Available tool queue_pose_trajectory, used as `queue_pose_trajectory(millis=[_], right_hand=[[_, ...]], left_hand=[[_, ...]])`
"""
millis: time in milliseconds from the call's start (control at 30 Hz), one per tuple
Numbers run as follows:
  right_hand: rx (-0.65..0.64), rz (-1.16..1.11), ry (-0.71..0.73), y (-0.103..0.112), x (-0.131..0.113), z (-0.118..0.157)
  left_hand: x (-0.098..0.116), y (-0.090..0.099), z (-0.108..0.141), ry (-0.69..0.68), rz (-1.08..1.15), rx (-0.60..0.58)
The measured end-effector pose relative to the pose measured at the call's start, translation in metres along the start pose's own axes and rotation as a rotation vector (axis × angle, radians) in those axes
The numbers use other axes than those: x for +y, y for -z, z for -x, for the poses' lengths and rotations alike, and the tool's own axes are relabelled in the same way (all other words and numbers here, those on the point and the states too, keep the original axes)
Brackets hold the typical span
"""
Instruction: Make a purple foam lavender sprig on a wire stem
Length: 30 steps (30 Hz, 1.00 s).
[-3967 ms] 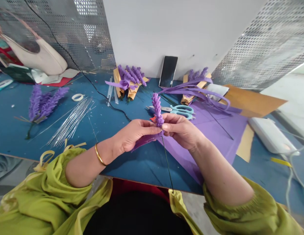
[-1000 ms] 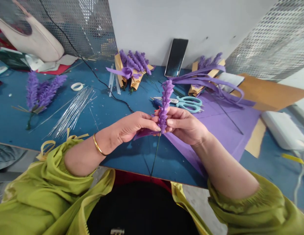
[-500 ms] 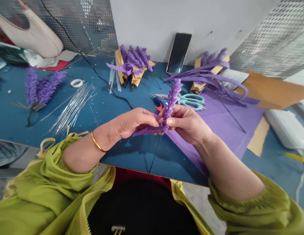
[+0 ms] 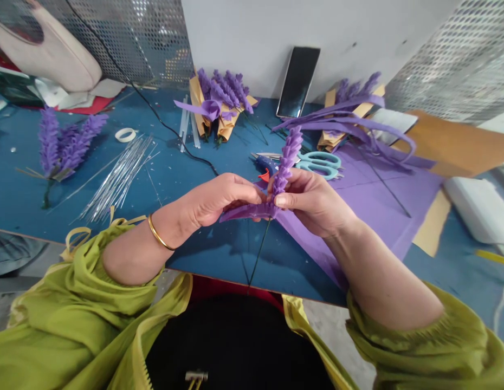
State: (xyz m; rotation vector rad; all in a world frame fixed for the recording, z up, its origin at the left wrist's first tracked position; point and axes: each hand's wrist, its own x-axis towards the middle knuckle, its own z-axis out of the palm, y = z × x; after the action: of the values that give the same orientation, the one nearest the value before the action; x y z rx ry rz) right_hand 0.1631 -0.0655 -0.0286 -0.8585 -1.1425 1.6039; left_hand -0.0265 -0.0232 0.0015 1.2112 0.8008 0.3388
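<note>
Both hands meet over the near middle of the blue desk (image 4: 32, 200). Right hand (image 4: 312, 203) has its fingers pinched closed on the base of a purple paper lavender spike (image 4: 286, 157), which tilts up and to the right above the desk. Left hand (image 4: 213, 200) has its fingers closed on the loose purple paper strip (image 4: 241, 212) that trails left from the spike's base. Dark wire stem (image 4: 258, 254) hangs down from the pinch toward the near desk edge.

Just beyond the hands: teal scissors (image 4: 319, 162), and a purple paper sheet (image 4: 369, 200) to the right. Far middle: wrapped lavender bouquet (image 4: 219, 103), with a phone (image 4: 298, 81) leaning on the wall. Left: bundle of silver wires (image 4: 117, 181), a tape roll (image 4: 125, 134) and loose lavender spikes (image 4: 60, 143).
</note>
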Motion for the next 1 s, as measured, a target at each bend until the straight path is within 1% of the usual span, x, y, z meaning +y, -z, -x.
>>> queue_pose_trajectory(millis=[200,500,667,900,1000], right_hand=[[0.032,0.033,0.005,-0.002,0.002,0.000],[0.128,0.142,0.055,-0.007,0.002,0.000],[0.178,0.168,0.060,-0.010,0.005,-0.001],[0.220,0.174,0.044,-0.010,0.010,-0.002],[0.234,0.165,0.045,-0.011,0.010,-0.002]], left_hand=[[-0.002,0.001,-0.001,0.004,0.026,-0.032],[0.001,-0.005,0.002,-0.024,-0.013,0.039],[-0.002,-0.008,0.001,0.001,-0.016,0.088],[-0.008,-0.009,-0.001,-0.024,-0.011,0.087],[-0.009,-0.010,-0.002,-0.023,0.004,0.105]])
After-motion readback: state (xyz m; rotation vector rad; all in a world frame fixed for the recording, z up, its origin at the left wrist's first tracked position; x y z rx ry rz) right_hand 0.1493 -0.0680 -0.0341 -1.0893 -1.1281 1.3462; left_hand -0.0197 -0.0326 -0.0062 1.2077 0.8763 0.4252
